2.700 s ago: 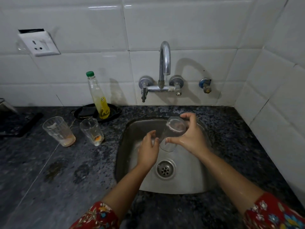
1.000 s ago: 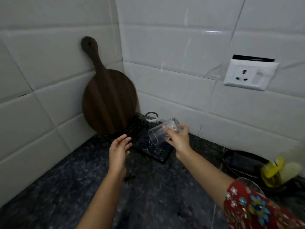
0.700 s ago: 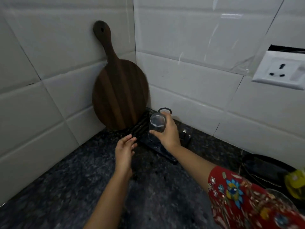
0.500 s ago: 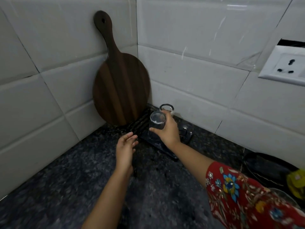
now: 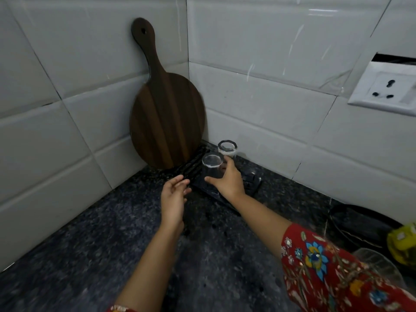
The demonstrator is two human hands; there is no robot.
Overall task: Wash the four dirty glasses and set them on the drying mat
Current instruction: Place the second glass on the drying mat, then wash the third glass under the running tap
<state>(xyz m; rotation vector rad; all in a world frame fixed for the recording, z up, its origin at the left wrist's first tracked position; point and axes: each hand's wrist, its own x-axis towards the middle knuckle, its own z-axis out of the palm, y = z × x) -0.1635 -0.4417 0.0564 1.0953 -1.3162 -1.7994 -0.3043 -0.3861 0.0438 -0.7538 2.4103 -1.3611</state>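
Right hand [image 5: 228, 182] curls thumb and fingers round an upturned glass [image 5: 212, 166], low at the mat's [image 5: 252, 180] front left, though contact can't be told. Left hand [image 5: 173, 197] hovers just beside the mat's left edge, fingers loose, holding nothing. Second glass [image 5: 227, 149] sits inverted just behind, near the corner. Board [image 5: 166, 118] leans on the left wall, crowding the back. The mat's right half is bare, with open counter [image 5: 112, 244] in front.

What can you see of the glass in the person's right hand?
The glass is clear and empty, apparently turned upside down with its thick base up. The right hand grips its side, thumb nearest the camera. It stands over the dark ridged drying mat, just in front of a second glass; whether it rests on the mat is unclear.
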